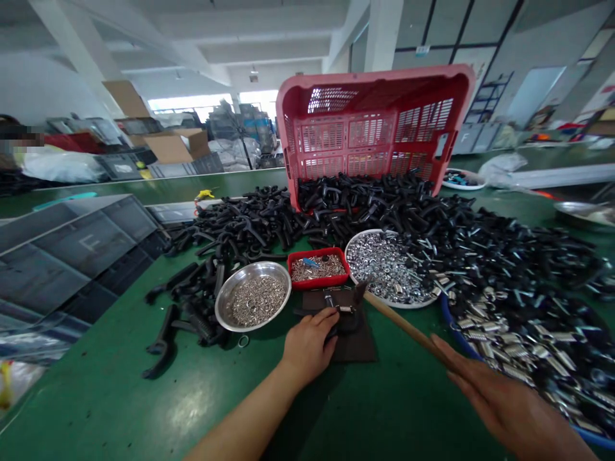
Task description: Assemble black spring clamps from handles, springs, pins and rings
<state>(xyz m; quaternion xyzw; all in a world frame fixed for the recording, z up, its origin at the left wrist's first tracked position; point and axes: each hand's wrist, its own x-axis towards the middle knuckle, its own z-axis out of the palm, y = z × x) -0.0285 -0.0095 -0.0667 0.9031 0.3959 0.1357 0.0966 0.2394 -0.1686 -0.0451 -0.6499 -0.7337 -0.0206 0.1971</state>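
The left hand (307, 342) pins a small black part (343, 318) onto a dark mat (358, 349) on the green surface (120, 384), fingers closed on it. The right hand (504, 403) is wrapped round a wooden-handled hammer (398, 323), whose head is just beside the part. A steel bowl (219, 306) of rings sits just left of the mat.

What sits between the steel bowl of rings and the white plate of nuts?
In the head view, a small red tray of thin metal pieces lies between the steel bowl and the white plate.
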